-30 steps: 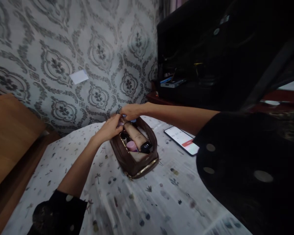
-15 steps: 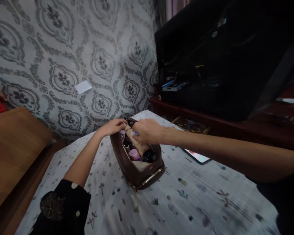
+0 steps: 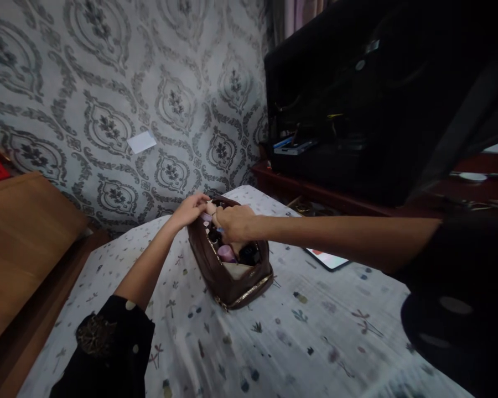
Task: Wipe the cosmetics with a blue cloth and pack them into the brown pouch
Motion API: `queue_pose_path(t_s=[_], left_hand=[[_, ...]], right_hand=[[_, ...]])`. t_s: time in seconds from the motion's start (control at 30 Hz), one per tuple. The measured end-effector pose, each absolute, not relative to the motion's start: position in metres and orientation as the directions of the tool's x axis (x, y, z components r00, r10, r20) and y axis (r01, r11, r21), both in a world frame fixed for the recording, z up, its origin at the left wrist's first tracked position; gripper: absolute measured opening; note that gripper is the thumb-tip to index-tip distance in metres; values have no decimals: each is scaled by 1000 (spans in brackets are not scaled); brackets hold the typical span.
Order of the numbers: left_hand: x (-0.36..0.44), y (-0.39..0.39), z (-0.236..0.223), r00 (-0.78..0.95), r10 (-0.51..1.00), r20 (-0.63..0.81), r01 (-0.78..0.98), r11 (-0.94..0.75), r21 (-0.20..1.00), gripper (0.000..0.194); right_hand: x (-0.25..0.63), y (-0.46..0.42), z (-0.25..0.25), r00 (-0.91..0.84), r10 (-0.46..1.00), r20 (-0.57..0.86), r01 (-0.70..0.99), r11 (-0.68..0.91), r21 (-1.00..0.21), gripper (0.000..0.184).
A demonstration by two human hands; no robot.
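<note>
Brown bag (image 3: 211, 272), just one, has left hand (image 3: 190, 210) at its rim, right hand (image 3: 235, 222) inside, both grips unclear.

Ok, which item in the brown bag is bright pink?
The rounded item toward the near end of the bag; the cap right of it is black.

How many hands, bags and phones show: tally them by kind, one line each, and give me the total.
Left hand and right hand: 2
Bag: 1
Phone, partly hidden: 1
Total: 4
</note>
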State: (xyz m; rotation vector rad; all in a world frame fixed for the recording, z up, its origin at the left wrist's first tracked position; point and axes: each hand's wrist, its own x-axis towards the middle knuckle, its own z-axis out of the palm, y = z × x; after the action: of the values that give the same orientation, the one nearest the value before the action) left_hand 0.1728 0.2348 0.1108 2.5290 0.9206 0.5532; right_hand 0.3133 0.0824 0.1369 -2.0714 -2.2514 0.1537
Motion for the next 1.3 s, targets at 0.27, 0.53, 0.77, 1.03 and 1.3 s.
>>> queue_pose_path(t_s=[0.27, 0.53, 0.77, 1.03, 1.3], left_hand=[[162, 230, 103, 655, 716, 243, 482, -643, 596, 53], [163, 222, 103, 703, 671, 237, 505, -705, 497, 46], [165, 215, 108, 733, 635, 245, 545, -763, 347, 39], [164, 214, 112, 746, 625, 230, 559, -776, 292, 41], [165, 220, 115, 754, 625, 202, 564, -773, 290, 40]], right_hand=[[327, 96, 151, 84, 995, -52, 894, -98, -436, 50], [325, 100, 141, -8, 982, -191, 829, -100, -551, 17], [326, 98, 141, -45, 978, -204, 837, -75, -542, 24], [328, 92, 154, -109, 954, -280, 914, -15, -406, 14], [334, 97, 147, -117, 960, -256, 903, -4, -430, 15]])
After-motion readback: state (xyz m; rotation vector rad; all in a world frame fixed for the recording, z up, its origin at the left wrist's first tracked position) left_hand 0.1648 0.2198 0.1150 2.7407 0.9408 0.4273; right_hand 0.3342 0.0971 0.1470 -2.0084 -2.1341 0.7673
